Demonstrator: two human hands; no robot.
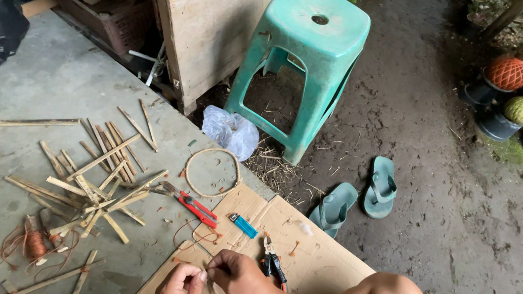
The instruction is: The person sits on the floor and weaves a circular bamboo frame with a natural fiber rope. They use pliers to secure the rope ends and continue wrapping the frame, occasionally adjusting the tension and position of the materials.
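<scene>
Hands (211, 286) pinch thin strip; pliers (273, 265), lighter (243, 225), bamboo sticks (103, 174) near.

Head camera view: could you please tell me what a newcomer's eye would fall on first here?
The turquoise plastic stool stands out at top centre, on the dirt beside a wooden cabinet. Left of centre, split bamboo sticks lie scattered over the concrete. At the bottom edge, the left hand and right hand meet over a cardboard sheet, pinching something thin.
</scene>
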